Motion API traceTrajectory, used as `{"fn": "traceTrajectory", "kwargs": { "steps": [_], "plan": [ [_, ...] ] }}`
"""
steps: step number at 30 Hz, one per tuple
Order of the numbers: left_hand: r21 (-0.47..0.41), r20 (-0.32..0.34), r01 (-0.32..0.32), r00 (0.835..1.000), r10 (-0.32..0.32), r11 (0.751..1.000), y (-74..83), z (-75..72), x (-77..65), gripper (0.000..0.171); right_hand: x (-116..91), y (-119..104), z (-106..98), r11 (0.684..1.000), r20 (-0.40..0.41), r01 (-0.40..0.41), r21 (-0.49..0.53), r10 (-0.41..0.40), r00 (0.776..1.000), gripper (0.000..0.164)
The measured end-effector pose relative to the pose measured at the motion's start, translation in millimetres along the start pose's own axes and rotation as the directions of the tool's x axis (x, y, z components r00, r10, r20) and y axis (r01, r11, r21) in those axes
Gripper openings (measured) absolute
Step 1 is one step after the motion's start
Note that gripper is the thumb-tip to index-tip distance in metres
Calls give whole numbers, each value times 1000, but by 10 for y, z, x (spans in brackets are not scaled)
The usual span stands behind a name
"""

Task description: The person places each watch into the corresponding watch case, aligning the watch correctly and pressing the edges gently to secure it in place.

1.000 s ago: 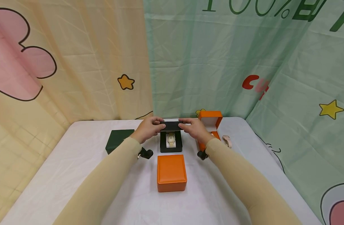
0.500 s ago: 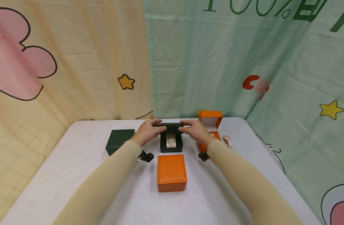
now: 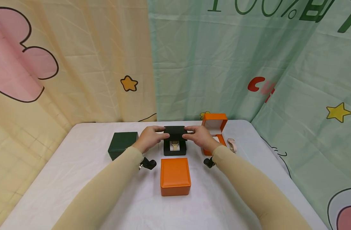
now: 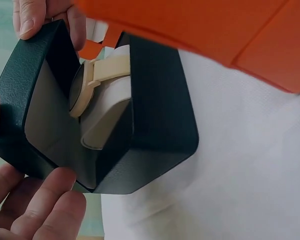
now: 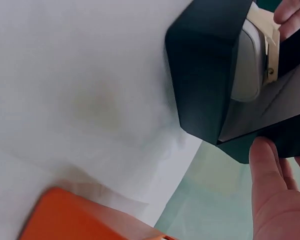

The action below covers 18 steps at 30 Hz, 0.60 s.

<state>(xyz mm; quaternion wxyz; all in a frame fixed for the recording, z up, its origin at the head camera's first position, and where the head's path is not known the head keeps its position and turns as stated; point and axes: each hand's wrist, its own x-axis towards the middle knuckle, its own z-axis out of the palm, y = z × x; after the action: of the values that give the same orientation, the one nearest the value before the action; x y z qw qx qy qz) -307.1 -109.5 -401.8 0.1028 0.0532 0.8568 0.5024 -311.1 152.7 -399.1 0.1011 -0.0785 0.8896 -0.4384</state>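
Dark green watch box point(image 3: 175, 153) stands half open near the middle of the white-covered bench point(image 3: 215, 204). Nearest to the person, between the two beige sleeves point(image 3: 106, 182), sits a closed orange box point(image 3: 175, 174), directly in front of it and just apart. In the watch box a pale cushion point(image 4: 110, 112) carries a watch point(image 4: 111, 68) with a cream strap; the tilted lid point(image 3: 175, 133) overhangs it, leaving the lower part to be seen from the head. The left hand point(image 3: 149, 138) pinches the lid's left edge between thumb and fingers, and the right hand point(image 3: 200, 137) pinches the right edge likewise. On the left lies a closed green box point(image 3: 121, 143), its near right corner covered by the left arm. To the right an orange box point(image 3: 214, 116) stands with its lid raised; it seems to hold something white, though the right hand hides most of it. Just right of that lies a pink watch point(image 3: 232, 144). Behind, a patterned curtain point(image 3: 221, 64) hangs, with yellow stars, a red "C", and "100%" in dark green, partly cut off by the top edge.
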Motion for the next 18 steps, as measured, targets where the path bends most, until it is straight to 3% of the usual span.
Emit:
{"fn": "traceTrajectory", "kwargs": {
  "steps": [10,18],
  "plan": [
    [49,-46,-28,998,31,998,-73,52,-69,61,-86,22,74,999,-1,22,41,-22,1000,58],
    [42,-45,-29,998,31,999,-117,93,-132,62,-135,47,118,998,-1,55,43,-55,998,56]
  ]
}}
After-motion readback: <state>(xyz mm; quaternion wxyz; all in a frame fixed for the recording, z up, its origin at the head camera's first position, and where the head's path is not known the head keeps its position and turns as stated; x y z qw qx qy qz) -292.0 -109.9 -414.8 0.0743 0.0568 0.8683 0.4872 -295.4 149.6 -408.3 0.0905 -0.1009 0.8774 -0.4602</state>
